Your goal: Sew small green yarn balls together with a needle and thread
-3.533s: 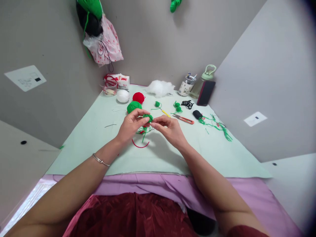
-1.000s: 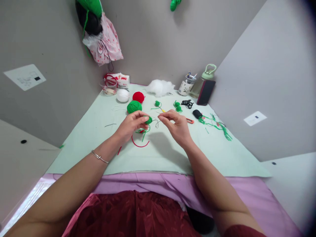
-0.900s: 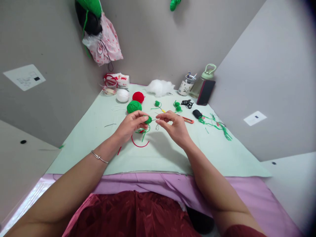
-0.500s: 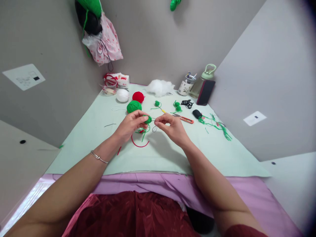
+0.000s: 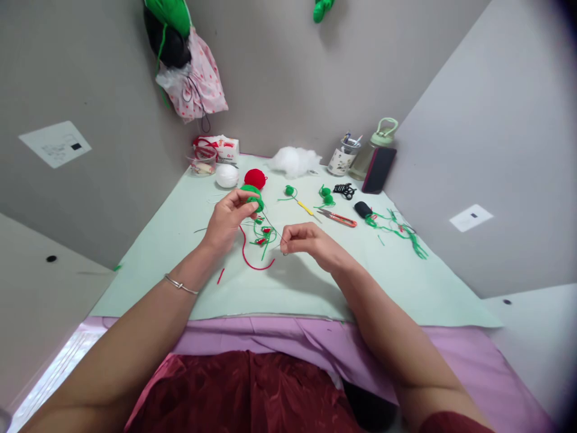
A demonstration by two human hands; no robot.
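Observation:
My left hand pinches a small green crocheted piece above the pale green table mat. A thin dark thread runs taut from the piece down to my right hand, whose fingers are pinched on its end near the mat. Between the hands lie loose green and red yarn scraps and a curved red strand. A green yarn ball sits just behind my left fingers, partly hidden.
At the back are a red yarn ball, a white ball, white stuffing, a pen cup, a bottle and a phone. Orange snips, a yellow hook and green strands lie right.
The hands have drawn apart: my left hand lifted the green piece back and left, my right hand pulled down toward me, stretching the thread straight. The view shifted slightly.

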